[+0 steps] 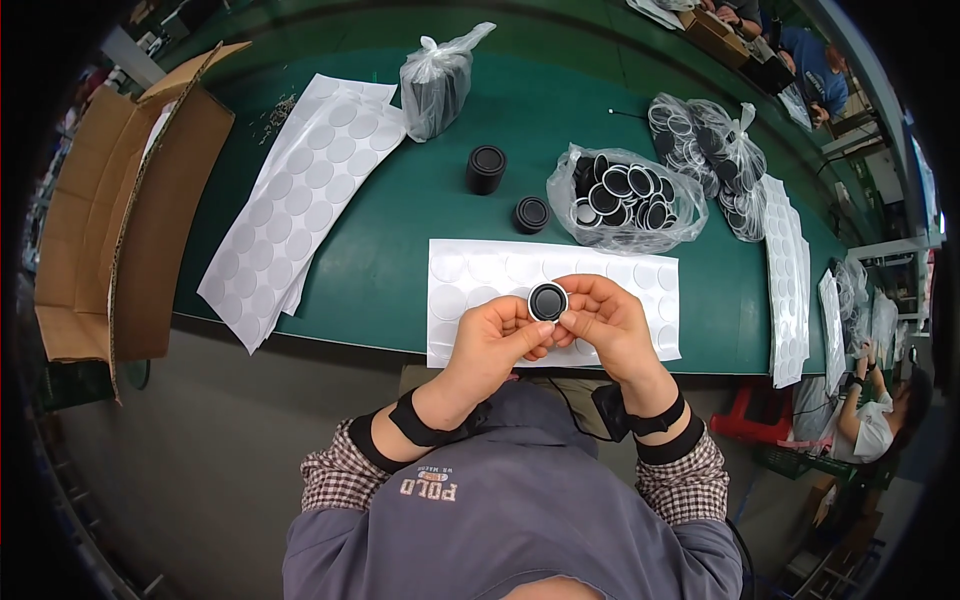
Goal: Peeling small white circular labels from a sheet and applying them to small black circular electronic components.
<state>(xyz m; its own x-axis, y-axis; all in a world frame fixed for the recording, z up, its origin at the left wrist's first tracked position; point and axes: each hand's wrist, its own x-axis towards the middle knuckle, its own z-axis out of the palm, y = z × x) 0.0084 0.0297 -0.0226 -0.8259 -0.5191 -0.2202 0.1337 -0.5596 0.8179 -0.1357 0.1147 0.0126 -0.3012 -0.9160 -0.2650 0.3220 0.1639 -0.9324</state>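
Between both hands I hold a round black disc with a white rim (548, 302), its dark face turned up. The fingers and thumb of my left hand (492, 338) pinch its left edge. On the opposite edge, my right hand (607, 325) grips it the same way. Beneath the hands lies a white sheet of round stickers (450, 300) at the table's front edge. Beyond it stand a taller stack of black discs (486, 170) and a shorter stack (531, 214). Right of them, an open clear plastic bag (670, 228) holds many loose black discs with white rims.
An open cardboard box (190, 190) stands at the left. Next to it, more sticker sheets (300, 190) overlap on the green table (370, 260). A tied bag (437, 85) sits at the back, others (735, 160) at the right. Another person (868, 420) sits far right, near a red stool (745, 420).
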